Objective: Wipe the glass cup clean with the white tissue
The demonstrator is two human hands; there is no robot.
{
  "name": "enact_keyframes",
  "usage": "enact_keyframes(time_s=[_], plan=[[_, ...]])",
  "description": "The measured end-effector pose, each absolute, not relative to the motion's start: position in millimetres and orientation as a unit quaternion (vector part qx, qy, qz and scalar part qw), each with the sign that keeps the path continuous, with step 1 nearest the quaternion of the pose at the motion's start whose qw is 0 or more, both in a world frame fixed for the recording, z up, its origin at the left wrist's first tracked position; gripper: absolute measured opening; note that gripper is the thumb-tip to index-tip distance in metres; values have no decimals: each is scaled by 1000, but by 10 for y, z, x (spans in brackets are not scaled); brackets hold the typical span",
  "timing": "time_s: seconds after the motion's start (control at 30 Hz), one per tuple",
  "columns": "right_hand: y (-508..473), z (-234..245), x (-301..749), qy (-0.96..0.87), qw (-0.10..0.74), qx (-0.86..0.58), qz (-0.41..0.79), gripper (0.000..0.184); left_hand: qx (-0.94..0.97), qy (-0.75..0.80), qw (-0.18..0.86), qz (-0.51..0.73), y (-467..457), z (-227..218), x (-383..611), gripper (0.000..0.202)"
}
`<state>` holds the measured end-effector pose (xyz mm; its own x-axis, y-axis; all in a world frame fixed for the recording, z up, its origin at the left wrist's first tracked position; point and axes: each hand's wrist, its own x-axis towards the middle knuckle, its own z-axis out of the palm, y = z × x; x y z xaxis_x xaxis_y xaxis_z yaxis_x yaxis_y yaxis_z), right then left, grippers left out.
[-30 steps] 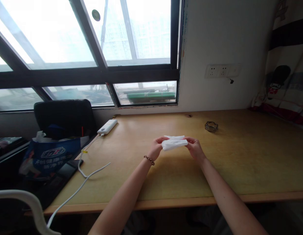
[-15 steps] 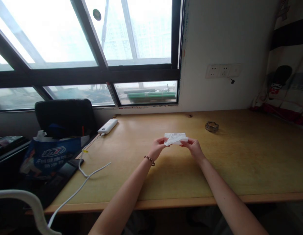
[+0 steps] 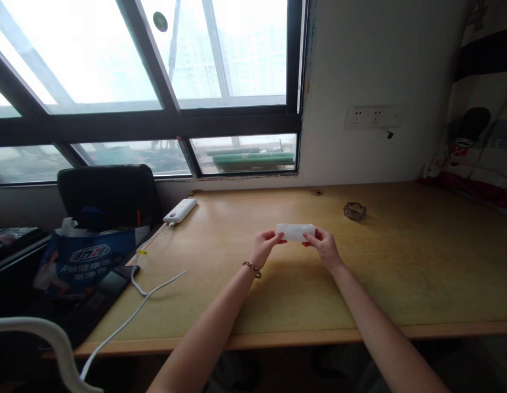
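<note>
A small folded white tissue [image 3: 295,231] is held just above the middle of a wooden desk [image 3: 400,278]. My left hand [image 3: 264,245], with a bead bracelet at the wrist, pinches its left end. My right hand [image 3: 323,244] pinches its right end. Both hands have fingers closed on the tissue, which now forms a narrow flat strip between them.
A white power bank [image 3: 180,210] with a white cable [image 3: 147,292] lies at the desk's left. A small glass ashtray [image 3: 354,210] sits at the back right. A black chair [image 3: 109,194] with a blue bag [image 3: 83,259] stands to the left. Wall sockets [image 3: 371,117] are behind.
The tissue has been folded smaller, from a wider loose sheet into a narrow flat strip. Both hands stayed in place, shifting only slightly toward the window.
</note>
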<state>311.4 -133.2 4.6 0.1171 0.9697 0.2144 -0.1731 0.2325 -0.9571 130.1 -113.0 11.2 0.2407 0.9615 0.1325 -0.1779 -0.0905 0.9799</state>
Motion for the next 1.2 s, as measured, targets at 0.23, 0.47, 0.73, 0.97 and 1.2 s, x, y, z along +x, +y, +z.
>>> enact_keyframes(time_s=[0.23,0.47,0.73,0.97,1.2], plan=[[-1364,98,3092,-499,615,-396,464,29,536,343,589,499,-1151,142,1331,41],[-1368,99,3095,-534,587,-408,452,26,530,355,578,509,-1125,92,1335,32],[-1318,7,3120,-494,631,-440,406,23,554,347,564,505,-1142,109,1336,28],[-1320,-11,3121,-491,630,-459,388,21,560,393,513,518,-1135,77,1336,28],[-1329,10,3107,-485,642,-457,380,23,564,396,489,534,-1129,34,1362,28]])
